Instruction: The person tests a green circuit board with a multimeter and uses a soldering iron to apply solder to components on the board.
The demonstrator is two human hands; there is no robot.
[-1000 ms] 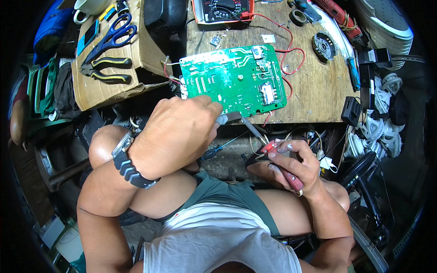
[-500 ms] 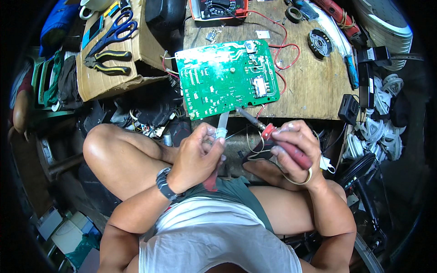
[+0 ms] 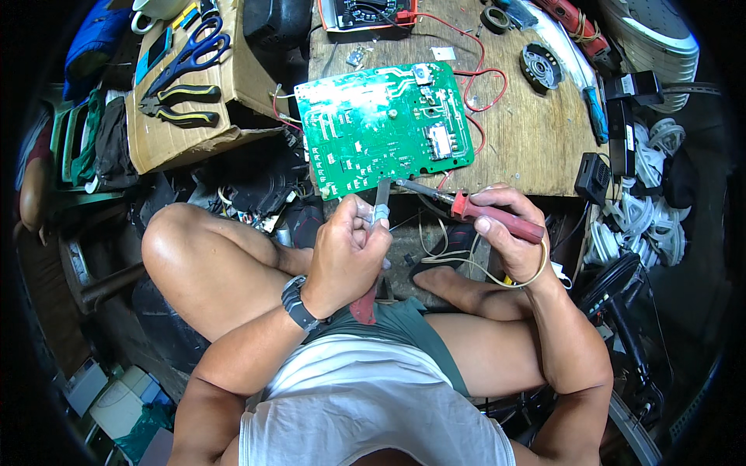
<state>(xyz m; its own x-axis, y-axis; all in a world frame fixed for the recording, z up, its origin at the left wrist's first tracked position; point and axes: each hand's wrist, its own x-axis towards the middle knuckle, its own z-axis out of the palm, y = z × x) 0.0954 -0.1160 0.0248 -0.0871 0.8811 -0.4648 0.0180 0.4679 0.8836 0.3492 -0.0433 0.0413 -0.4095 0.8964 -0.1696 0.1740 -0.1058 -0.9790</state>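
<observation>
A green circuit board (image 3: 338,147) lies on the wooden table, its near edge at the table's front. My left hand (image 3: 342,252) is closed round a flat grey blade (image 3: 383,192) with a taped grip; a red end shows below the hand. The blade's tip overlaps the board's near edge. In my right hand (image 3: 514,247) is a soldering iron (image 3: 497,217) with a red handle, gripped between thumb and fingers. Its tip points left, close beside the blade's tip at the board's edge. Whether the two tips touch I cannot tell.
Scissors (image 3: 190,56) and pliers (image 3: 180,105) lie on a cardboard box (image 3: 155,147) at the left. Behind the board sits a multimeter (image 3: 369,14) with red leads. A round black part (image 3: 540,66) and a blue-handled tool (image 3: 597,116) lie at the right. The iron's cord (image 3: 466,268) loops beneath my right hand.
The soldering iron now lies flatter, its tip slightly further left beside the blade. The blade has moved a little forward over the board's edge. Both hands keep their grips.
</observation>
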